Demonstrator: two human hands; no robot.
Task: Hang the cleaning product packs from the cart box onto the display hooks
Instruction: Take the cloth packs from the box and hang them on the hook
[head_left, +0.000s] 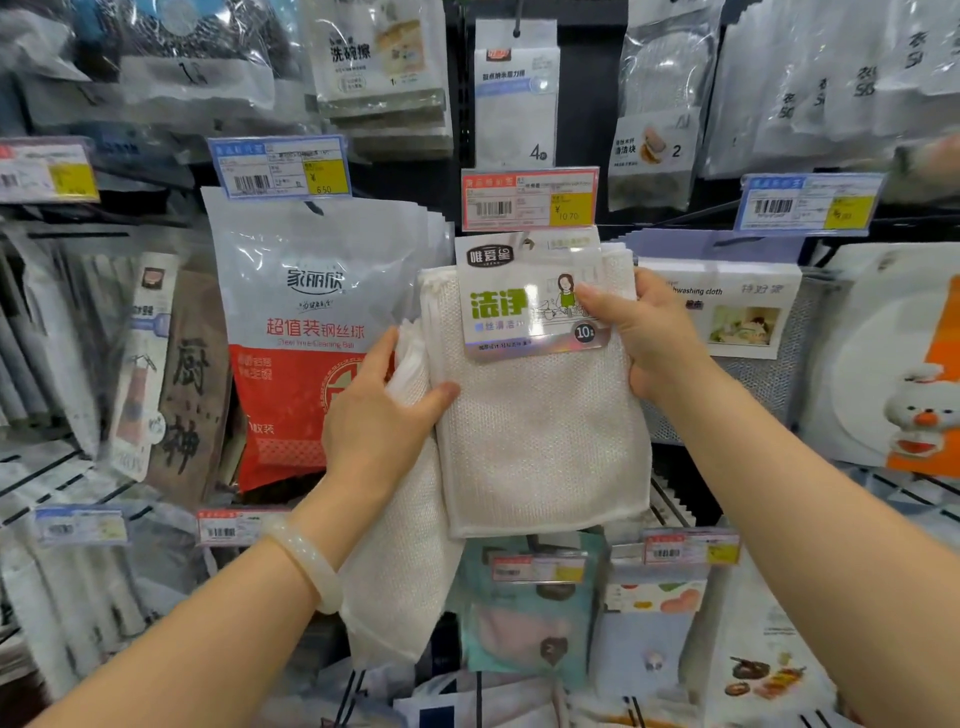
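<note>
Cloth pack (540, 415): I see a white mesh cloth pack with a green-lettered header card, held up in front of the display, mid-frame, just below the red price tag (530, 200). The hole in its card sits right under that tag; I cannot tell whether it is on a hook.
Second pack (400, 545): more white cloth hangs behind and left of the first, partly hidden by my left hand.
Left hand (384, 415): I grip the cloth at its left edge, thumb across the front of the first pack, fingers curled behind.
Right hand (649, 338): I pinch the pack's right edge, thumb on the header card, fingers wrapped behind.
Bracelet (311, 566): a pale bangle sits on my left wrist.
Steel-ball bag (301, 332): a silver and red bag hangs just left of the cloth.
Dishcloth pack (737, 317): it hangs just right, behind my right hand.
Blue tag (280, 166): above the bag, with a yellow price patch.
Rows above and below: more hung packs, mostly blurred.
</note>
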